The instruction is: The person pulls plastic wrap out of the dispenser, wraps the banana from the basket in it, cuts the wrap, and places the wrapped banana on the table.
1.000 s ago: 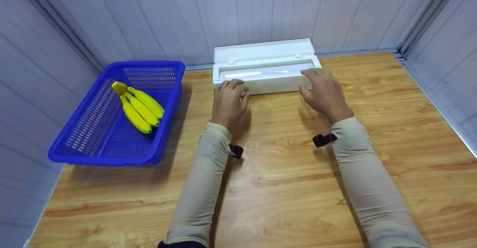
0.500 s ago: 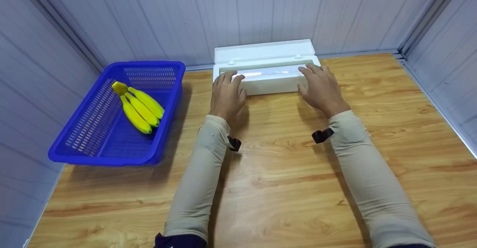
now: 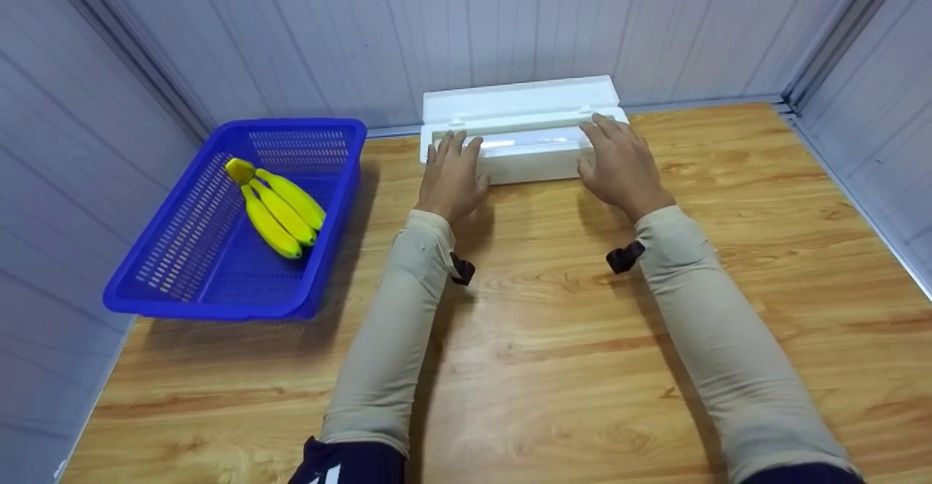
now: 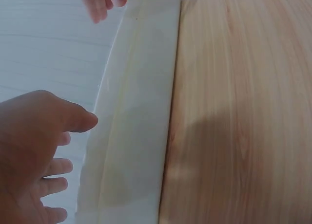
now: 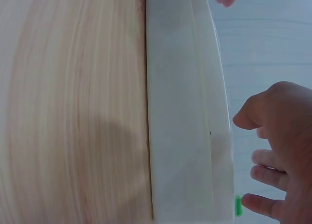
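A long white box [image 3: 535,167] stands by the back wall with its lid [image 3: 520,98] tipped back. A shiny, clear surface [image 3: 528,139] shows in its long opening. At the box's left end my left hand [image 3: 454,178] reaches over the front edge, fingers spread and thumb apart from them. My right hand [image 3: 622,167] does the same at the right end. In the left wrist view the thumb of the left hand [image 4: 29,136] overlaps the box edge. The right wrist view has the right hand [image 5: 287,136] beside the edge, near a small green piece [image 5: 238,205]. Neither hand holds anything visible.
A blue perforated basket [image 3: 218,311] stands on the left of the wood-grain table [image 3: 553,367], with a bunch of yellow bananas [image 3: 280,211] inside. Pale panel walls [image 3: 349,25] close off the back and sides. A small black device [image 3: 625,257] sits at each wrist.
Both hands have moved a little farther forward over the box, and their fingers have straightened. The right hand has also shifted slightly left. Box and basket stay in place.
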{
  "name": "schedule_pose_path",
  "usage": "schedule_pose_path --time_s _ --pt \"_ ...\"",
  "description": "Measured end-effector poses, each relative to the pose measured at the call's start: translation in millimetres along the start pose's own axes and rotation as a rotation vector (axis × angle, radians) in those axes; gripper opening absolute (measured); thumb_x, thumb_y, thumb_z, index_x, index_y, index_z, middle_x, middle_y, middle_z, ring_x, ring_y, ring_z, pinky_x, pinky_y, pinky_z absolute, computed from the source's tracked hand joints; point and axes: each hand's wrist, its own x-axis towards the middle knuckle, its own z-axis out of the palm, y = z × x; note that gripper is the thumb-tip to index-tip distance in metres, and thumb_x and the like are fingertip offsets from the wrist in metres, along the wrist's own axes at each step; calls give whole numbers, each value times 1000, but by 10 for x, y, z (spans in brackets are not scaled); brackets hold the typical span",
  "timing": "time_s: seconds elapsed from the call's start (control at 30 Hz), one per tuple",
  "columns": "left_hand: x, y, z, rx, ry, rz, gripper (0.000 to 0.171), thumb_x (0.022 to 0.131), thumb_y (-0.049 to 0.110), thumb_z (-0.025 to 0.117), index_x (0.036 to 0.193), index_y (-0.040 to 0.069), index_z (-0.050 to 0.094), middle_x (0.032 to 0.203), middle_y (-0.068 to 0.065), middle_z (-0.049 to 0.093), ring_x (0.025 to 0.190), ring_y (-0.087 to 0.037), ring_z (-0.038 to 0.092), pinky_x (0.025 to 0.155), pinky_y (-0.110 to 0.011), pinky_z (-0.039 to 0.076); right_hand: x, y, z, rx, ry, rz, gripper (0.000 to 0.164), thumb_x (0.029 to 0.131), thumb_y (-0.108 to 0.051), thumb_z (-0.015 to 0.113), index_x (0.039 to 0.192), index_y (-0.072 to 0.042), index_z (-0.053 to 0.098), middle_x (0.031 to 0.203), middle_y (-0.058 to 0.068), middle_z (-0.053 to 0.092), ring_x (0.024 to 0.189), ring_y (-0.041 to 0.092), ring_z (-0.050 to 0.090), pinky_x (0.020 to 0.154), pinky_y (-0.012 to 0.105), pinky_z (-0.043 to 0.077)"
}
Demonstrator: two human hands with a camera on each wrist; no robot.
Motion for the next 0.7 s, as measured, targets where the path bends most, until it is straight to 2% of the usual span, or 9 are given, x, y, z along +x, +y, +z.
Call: schedule_pose_path --time_s 0.1,0.27,0.43,0.7 --pt "17 -1 18 -7 -15 9 57 100 29 59 151 12 42 158 -14 34 150 -32 20 119 -56 14 15 12 13 -10 -17 -6 55 96 -20 58 146 -3 47 153 20 42 139 42 38 107 62 34" --pt "52 5 34 -14 -1 35 57 98 28 62 150 12 45 155 -13 39 149 -32 23 118 -57 16 17 33 20 -42 -54 -1 55 97 -22 56 148 -4 45 153 19 42 138 42 38 106 64 34" --pt "84 4 51 -21 -14 30 57 98 29 62 150 12 44 153 -14 40 148 -32 25 118 -57 16 22 40 16 -51 -83 19 56 98 -23 55 149 -5 44 152 20 43 137 44 39 106 65 33" --pt "96 21 83 -10 -16 18 56 99 31 61 149 13 45 151 -15 42 145 -31 30 118 -58 17 42 47 14 -83 -81 9 54 97 -22 53 149 -6 45 148 20 47 132 46 41 102 65 35"
